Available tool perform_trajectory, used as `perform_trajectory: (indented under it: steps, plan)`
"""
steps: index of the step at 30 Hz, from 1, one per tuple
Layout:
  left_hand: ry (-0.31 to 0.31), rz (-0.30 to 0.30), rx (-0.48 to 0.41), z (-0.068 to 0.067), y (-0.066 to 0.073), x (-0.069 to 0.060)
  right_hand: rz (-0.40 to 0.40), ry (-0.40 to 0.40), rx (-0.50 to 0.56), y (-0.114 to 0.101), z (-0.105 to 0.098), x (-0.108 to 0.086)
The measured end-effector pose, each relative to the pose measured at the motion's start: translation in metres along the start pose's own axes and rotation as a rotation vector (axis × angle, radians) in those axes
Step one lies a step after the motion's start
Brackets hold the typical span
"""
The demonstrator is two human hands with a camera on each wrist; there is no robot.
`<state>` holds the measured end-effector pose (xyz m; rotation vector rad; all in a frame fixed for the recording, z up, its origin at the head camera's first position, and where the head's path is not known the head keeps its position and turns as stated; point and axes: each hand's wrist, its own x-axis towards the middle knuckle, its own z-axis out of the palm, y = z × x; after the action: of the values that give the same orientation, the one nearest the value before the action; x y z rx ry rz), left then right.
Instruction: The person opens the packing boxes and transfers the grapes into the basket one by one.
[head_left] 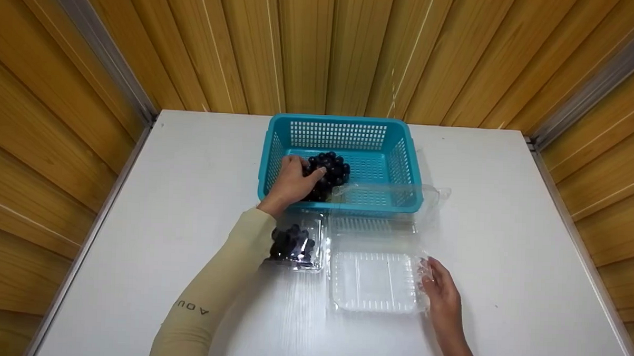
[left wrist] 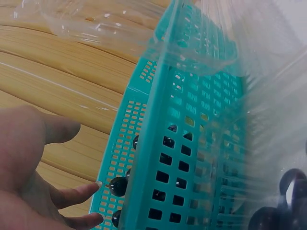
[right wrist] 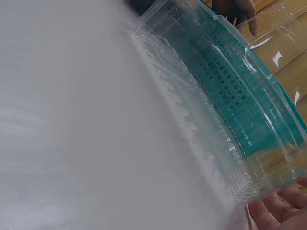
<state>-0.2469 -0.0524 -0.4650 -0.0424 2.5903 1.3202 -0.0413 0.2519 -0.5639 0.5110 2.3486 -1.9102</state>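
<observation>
My left hand (head_left: 294, 182) reaches over the near left rim of the teal basket (head_left: 342, 206), at a bunch of dark grapes (head_left: 334, 168). In the left wrist view its thumb and fingers are spread, fingertips close to the grapes (left wrist: 118, 186). My right hand (head_left: 443, 295) pinches the right edge of a clear plastic clamshell (head_left: 374, 283). That clamshell lies with its base on the table and its raised lid (head_left: 384, 222) leaning over the basket's near side. The right wrist view shows fingers (right wrist: 283, 211) at the clamshell's end.
Left of the open clamshell stands a second clear clamshell (head_left: 318, 259) with dark grapes (head_left: 292, 243) inside, partly behind my left sleeve (head_left: 223, 285). White tabletop (head_left: 505, 232) surrounds everything. Wood-patterned walls (head_left: 353, 53) enclose the table at the back and both sides.
</observation>
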Motion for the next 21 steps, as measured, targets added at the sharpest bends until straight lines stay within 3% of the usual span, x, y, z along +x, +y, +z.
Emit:
perform_trajectory:
  steps: [21]
  plan:
    - [0.009,0.065,0.008,0.0020,0.0003,-0.0034,-0.032,0.005,0.025,-0.0023,-0.0026,-0.0068]
